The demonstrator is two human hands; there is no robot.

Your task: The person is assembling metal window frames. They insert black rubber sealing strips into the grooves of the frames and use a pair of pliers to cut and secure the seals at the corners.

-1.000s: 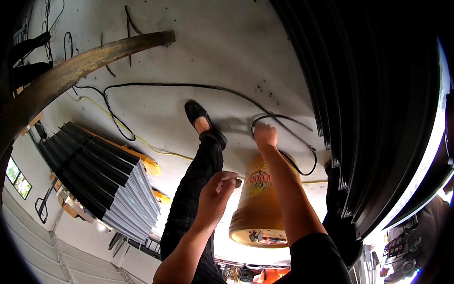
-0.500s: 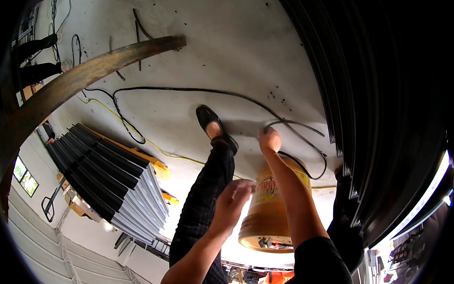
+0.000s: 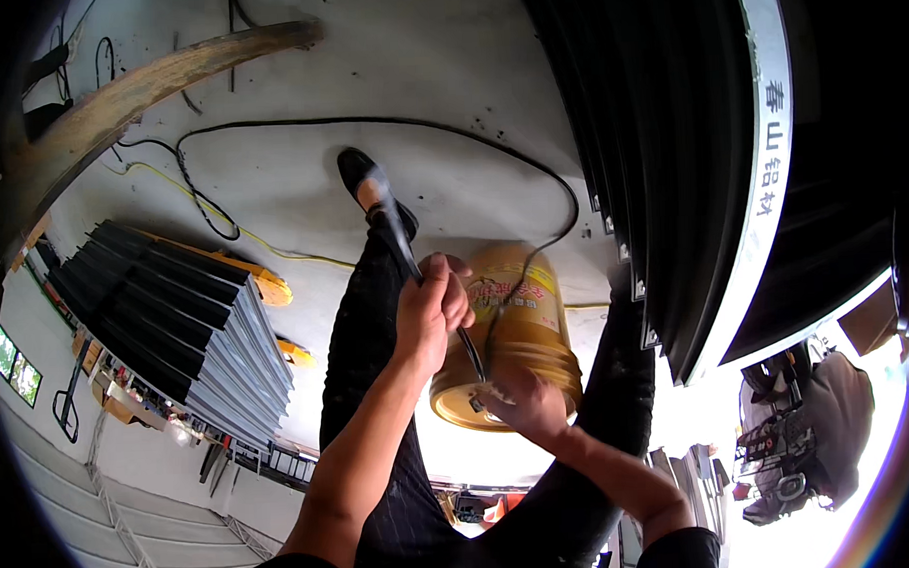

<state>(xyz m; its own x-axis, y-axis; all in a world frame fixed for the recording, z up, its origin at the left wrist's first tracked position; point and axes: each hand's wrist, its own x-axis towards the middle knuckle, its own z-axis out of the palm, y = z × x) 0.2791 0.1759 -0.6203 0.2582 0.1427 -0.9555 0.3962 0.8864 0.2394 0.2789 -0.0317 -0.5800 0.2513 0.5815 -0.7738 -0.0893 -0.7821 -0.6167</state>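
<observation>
My left hand [image 3: 435, 310] is closed around a black cable [image 3: 403, 251], whose far end sticks out past my fingers toward my shoe and is smeared by motion. From that hand the cable slants down to my right hand [image 3: 527, 404], which is blurred, its fingers bent around the cable's lower part. Between my legs, beneath my hands, is a yellow bucket [image 3: 536, 321] with printing on its side. Another stretch of black cable [image 3: 561, 180] curves over the floor and across the bucket toward my right hand.
Long black profiles [image 3: 651, 177] are stacked on my right, with a pale printed strip [image 3: 771, 173] along them. More black and silver profiles [image 3: 176, 324] lie at left. A rusty curved bar [image 3: 197, 73] crosses the upper left. A yellow cord [image 3: 303, 257] runs over the floor.
My right hand has come back from beyond the bucket, bringing the cable closer. My left hand, free before, now grips the cable. The view has shifted, so the floor things appear higher and farther left.
</observation>
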